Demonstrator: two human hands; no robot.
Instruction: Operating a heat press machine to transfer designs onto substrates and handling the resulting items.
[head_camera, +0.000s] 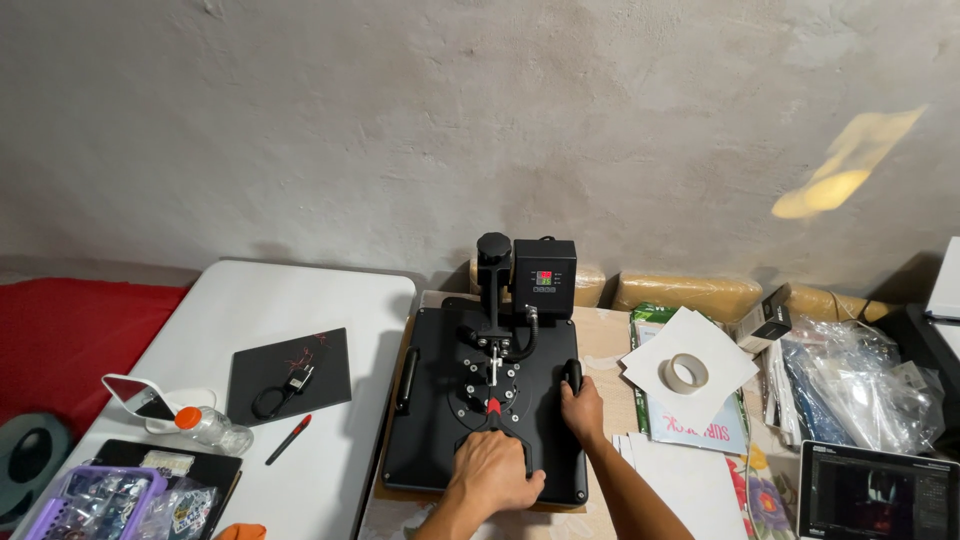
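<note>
Left hand (493, 472) clamped on heat press (430, 420) front lever (500, 425) — right hand (583, 408) gripping side handle (573, 374).

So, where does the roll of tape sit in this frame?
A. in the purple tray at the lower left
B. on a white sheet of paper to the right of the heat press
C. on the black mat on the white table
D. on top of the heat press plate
B: the roll of tape lies flat on a white sheet of paper, to the right of the black heat press where both hands rest.
</note>
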